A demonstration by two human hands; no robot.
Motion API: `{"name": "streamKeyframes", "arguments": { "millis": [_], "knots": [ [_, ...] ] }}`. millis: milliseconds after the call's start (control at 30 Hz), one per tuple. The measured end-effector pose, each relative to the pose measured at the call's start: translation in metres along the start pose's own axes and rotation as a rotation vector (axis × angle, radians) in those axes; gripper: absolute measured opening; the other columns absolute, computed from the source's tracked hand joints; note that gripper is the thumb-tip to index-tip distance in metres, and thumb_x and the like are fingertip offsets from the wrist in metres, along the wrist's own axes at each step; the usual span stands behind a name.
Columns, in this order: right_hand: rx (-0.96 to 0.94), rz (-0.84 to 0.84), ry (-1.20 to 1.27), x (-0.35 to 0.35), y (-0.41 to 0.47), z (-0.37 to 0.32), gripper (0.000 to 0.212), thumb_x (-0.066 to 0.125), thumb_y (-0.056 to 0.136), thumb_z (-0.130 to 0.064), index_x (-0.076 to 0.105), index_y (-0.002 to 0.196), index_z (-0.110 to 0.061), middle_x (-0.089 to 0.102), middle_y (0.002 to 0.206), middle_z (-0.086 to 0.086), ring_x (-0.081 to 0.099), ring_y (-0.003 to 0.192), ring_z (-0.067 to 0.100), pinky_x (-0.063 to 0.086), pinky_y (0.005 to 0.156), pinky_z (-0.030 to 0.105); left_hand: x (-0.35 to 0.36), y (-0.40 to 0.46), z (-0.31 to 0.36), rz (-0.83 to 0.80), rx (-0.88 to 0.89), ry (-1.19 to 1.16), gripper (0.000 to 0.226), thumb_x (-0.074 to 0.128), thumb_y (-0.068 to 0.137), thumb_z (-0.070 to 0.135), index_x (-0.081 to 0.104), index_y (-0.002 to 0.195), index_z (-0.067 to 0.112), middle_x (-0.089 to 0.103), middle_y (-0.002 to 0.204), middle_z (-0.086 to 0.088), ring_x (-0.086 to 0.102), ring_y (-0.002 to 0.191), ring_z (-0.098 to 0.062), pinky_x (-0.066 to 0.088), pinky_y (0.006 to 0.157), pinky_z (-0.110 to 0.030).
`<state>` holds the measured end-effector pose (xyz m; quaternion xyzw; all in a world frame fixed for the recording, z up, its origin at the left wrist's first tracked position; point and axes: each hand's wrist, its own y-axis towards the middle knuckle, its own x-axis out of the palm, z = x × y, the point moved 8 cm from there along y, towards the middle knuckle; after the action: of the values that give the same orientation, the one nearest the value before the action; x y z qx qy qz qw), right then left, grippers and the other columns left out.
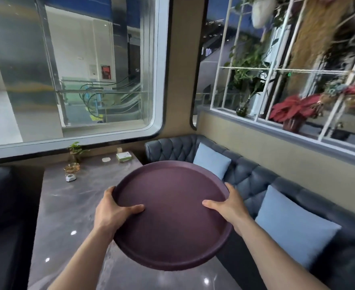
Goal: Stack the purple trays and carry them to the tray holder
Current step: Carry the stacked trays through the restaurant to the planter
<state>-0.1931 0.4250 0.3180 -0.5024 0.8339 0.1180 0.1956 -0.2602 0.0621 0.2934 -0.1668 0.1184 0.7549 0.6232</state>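
A round purple tray (pixel 172 214) is held up above the right side of a grey marble table (pixel 68 206), tilted slightly toward me. My left hand (pixel 113 210) grips its left rim, thumb lying on the tray's inner face. My right hand (pixel 228 208) grips the right rim the same way. I cannot tell whether a second tray lies under the one I see. No tray holder is in view.
At the table's far end stand a small potted plant (pixel 76 151), a gold-rimmed glass dish (pixel 71 168), a small white object (pixel 70 178) and a green-and-white box (pixel 124 156). A dark tufted sofa (pixel 256 178) with light blue cushions (pixel 211 160) runs along the right. A dark seat (pixel 3 206) is on the left.
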Motion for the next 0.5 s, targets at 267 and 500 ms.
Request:
{"name": "streamKeyframes", "arguments": {
  "millis": [267,500],
  "knots": [
    [0.074,0.209,0.015,-0.141,-0.035,0.049,0.073,0.092,0.063,-0.029,0.051,0.122,-0.026,0.056,0.1,-0.015,0.056,0.095,0.013,0.046,0.082,0.029,0.125,-0.041,0.072,-0.232,0.118,-0.021,0.113,0.099,0.046,0.035,0.043,0.144,0.022,0.061,0.132,-0.004,0.059,0.118,-0.029,0.051,0.096,-0.044],
    [0.151,0.434,0.069,-0.295,-0.094,0.119,0.086,0.094,0.061,-0.027,0.048,0.134,-0.024,0.059,0.103,-0.013,0.057,0.1,0.015,0.047,0.085,0.029,0.253,-0.137,0.138,-0.432,0.232,-0.001,0.118,0.097,0.044,0.042,0.04,0.146,0.024,0.061,0.131,-0.001,0.059,0.118,-0.026,0.051,0.098,-0.045]
  ]
}}
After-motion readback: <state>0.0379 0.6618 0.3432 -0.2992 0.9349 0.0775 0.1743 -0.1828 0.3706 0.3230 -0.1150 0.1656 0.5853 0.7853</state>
